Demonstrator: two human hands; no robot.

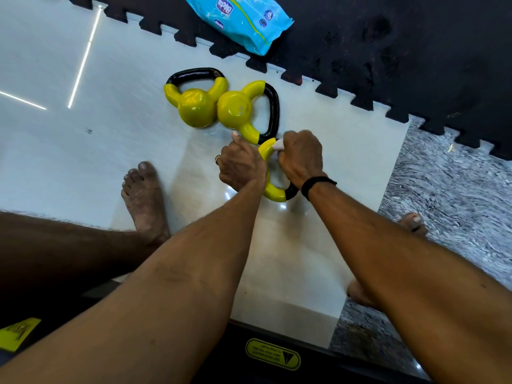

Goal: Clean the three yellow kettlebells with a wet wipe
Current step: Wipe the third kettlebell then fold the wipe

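Wiping in progress: the right hand [300,156] is closed around a white wet wipe [278,146], pressing it on the yellow upper part of the handle of the near kettlebell [273,191]
Left hand: the left hand [241,167] is closed over the body of that same kettlebell, steadying it; its thumb points up toward the far side, and a ring shows on one finger
Near kettlebell: it lies on the pale floor tile [124,134] under both hands; only its yellow horns and a bit of black grip show, the body is hidden by the left hand
Other two: the middle kettlebell [238,109] and the left kettlebell [195,106] lie on their sides just beyond, bodies touching each other, black handles turned far and right
Wipe pack: the blue wipe pack [243,20] rests on the black foam mat [388,51] at the far edge, well apart from the hands
Step in hand: judged as cleaning one of the three, at its handle; whether the other two are already wiped cannot be told
Next move calls for: sliding the wipe along the black grip and round the body, with the left hand turning the weight to expose hidden faces, then shifting to an uncleaned one
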